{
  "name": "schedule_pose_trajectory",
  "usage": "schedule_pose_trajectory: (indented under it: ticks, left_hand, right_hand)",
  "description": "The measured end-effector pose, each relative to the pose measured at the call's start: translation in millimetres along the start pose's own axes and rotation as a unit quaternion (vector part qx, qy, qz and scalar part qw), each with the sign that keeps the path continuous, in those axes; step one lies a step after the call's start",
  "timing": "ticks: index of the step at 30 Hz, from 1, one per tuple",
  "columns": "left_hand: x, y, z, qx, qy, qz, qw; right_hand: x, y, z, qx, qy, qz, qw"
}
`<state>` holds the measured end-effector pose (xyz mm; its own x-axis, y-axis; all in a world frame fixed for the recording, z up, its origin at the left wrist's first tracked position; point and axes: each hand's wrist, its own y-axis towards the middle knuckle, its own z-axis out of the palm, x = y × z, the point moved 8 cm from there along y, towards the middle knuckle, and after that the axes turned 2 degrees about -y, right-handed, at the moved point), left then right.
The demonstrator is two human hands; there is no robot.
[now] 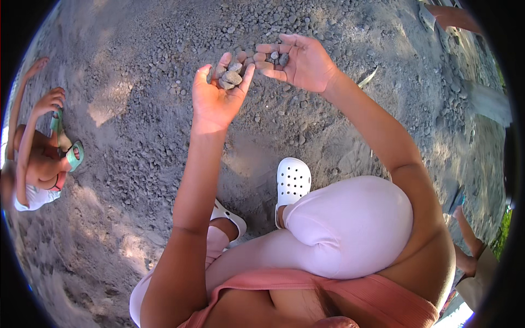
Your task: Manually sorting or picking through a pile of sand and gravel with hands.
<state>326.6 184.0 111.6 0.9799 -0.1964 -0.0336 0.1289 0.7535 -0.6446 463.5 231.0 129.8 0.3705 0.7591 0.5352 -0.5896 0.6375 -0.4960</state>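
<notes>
Above the gravel, my left hand (216,104) is turned palm up with its fingers curled around several grey stones (232,77). Close by on its right, my right hand (309,64) is also cupped upward. A few smaller stones (284,59) rest against its fingers and palm. The fingertips of both hands almost meet; whether they touch, I cannot tell. Loose gravel (208,35) covers the ground beneath and beyond them.
My white clogs (293,180) stand on the dusty ground below my hands. At the left another person crouches, wearing green sandals (75,155). A thin pale leaf (368,77) lies right of my right wrist. Parts of other people show at the right edge.
</notes>
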Motion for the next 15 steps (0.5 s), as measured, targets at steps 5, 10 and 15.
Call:
schedule_pose_trajectory:
  ticks: [5, 10, 15]
  left_hand:
    - [0, 1, -16, -0.015, 0.065, 0.001, 0.998]
    - [6, 10, -35, -0.014, -0.011, -0.028, 0.999]
    - [15, 10, -30, -0.012, -0.016, -0.045, 0.999]
  right_hand:
    - [-20, 1, -16, 0.009, 0.035, 0.061, 0.997]
    - [-30, 1, -24, -0.038, 0.095, 0.063, 0.993]
    - [-28, 1, -27, -0.042, 0.106, 0.065, 0.991]
